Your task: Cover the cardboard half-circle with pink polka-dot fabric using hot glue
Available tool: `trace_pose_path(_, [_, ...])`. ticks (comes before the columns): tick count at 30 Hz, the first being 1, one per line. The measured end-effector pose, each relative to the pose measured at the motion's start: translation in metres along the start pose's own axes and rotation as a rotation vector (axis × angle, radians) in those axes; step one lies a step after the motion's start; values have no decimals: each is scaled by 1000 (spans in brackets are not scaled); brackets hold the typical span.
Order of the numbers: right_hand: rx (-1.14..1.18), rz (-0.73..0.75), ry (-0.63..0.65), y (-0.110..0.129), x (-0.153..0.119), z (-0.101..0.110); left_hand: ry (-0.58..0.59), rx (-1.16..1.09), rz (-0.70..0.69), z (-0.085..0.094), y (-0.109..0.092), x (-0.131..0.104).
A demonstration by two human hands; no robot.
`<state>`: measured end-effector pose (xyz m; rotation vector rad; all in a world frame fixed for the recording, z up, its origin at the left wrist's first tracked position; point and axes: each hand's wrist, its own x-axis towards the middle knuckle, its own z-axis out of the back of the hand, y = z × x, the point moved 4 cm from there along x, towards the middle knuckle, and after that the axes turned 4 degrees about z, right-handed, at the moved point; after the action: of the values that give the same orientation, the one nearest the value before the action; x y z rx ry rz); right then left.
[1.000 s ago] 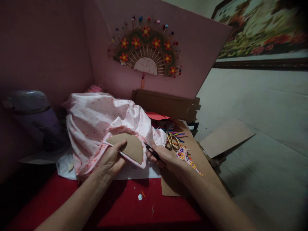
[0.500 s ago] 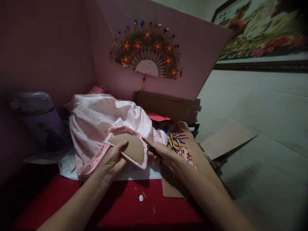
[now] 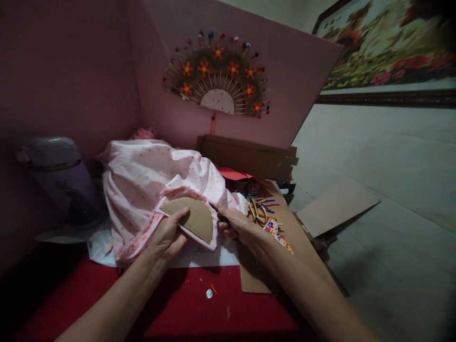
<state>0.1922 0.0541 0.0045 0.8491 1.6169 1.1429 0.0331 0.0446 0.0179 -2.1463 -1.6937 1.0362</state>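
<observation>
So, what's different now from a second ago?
The right hand and its dark tool have shifted slightly forward and left beside the cardboard piece; less of the tool shows. Nothing was picked up or released: the left hand still holds the cardboard piece against spotted cloth.

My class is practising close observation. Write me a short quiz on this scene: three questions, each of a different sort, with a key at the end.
1. Multiple choice: what is the left hand holding?
a) the framed picture
b) the half-round of cardboard together with some spotted fabric
c) the flower-covered fan

2. True or false: the gold-handled scissors lie near the right hand but are not held by it.

3. Fill in the missing word: the table surface nearest the wearer is coloured ____.

Key: 1: b; 2: true; 3: red.
</observation>
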Motion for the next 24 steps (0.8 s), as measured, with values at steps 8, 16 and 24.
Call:
trace_pose_path(8, [-83, 40, -198, 8, -11, -4, -31, 1, -17, -1, 0, -3])
trace_pose_path(16, [-72, -36, -164, 6, -14, -2, -19, 16, -23, 0, -2, 0])
trace_pose_path(24, [-103, -137, -5, 11, -20, 5, -1, 16, -27, -1, -4, -2])
